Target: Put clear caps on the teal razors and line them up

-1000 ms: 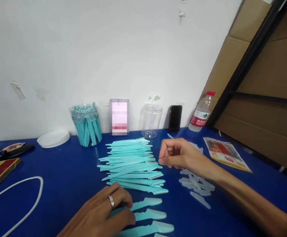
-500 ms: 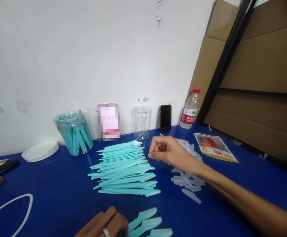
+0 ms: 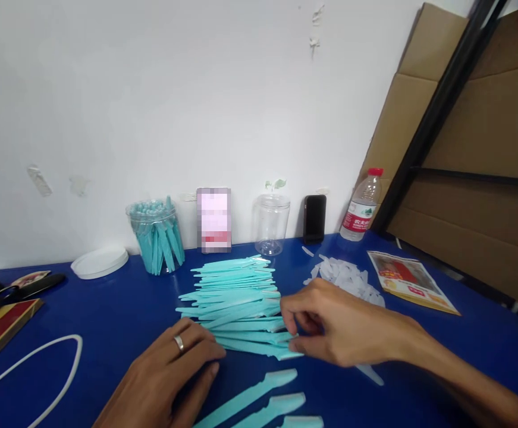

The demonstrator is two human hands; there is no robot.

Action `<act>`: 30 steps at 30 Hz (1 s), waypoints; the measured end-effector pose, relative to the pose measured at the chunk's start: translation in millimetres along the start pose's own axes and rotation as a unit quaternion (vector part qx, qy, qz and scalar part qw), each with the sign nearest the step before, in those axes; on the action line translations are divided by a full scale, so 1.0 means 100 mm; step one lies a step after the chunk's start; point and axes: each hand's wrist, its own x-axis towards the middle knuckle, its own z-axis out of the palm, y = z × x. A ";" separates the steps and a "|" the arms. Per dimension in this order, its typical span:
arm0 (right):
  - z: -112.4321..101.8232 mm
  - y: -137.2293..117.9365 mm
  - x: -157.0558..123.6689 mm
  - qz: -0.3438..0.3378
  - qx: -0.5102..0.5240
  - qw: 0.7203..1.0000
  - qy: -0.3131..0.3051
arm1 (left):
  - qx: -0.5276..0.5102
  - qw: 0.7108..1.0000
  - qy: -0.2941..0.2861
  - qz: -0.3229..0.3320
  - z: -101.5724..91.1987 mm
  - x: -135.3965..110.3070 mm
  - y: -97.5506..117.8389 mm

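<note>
Teal eyebrow razors [image 3: 234, 295] lie in a stacked row across the blue table, blade ends to the right. My left hand [image 3: 173, 368], with a ring on one finger, rests flat-fingered at the handle ends of the nearest ones. At their blade ends, the thumb and forefinger of my right hand [image 3: 330, 324] close on an eyebrow razor [image 3: 263, 337]; the exact contact is partly hidden. Nearer to me, three more razors [image 3: 281, 404] lie apart, cut off by the lower edge. Translucent white blade caps [image 3: 345, 276] are heaped beyond my right hand, which covers part of them.
Along the wall stand a clear jar full of teal razors [image 3: 158, 241], a blurred-out screen [image 3: 214, 220], an unfilled clear jar [image 3: 272, 226], a black phone [image 3: 314, 220] and a water bottle [image 3: 361, 208]. A white lid [image 3: 100, 263], white cable [image 3: 78, 351] and printed packet [image 3: 413, 282] lie around.
My right hand has come down from beside the caps to the nearest razors' blade ends. My left hand has moved up from the separate razors to the row's handles. The view has turned slightly left.
</note>
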 end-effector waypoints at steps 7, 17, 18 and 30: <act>0.06 -0.17 -0.10 0.023 -0.139 0.989 -0.032 | -0.009 1.000 -0.026 0.006 -0.04 0.05 0.04; 0.20 -0.13 -0.10 -0.012 -0.227 0.974 -0.002 | 0.061 0.996 -0.032 0.060 -0.02 0.05 0.03; 0.21 -0.13 -0.09 -0.016 -0.234 0.972 0.002 | 0.069 0.996 -0.028 0.056 -0.02 0.04 0.02; 0.28 0.01 0.03 -0.007 -0.273 0.961 0.043 | 0.131 0.990 -0.028 0.037 0.02 0.03 0.03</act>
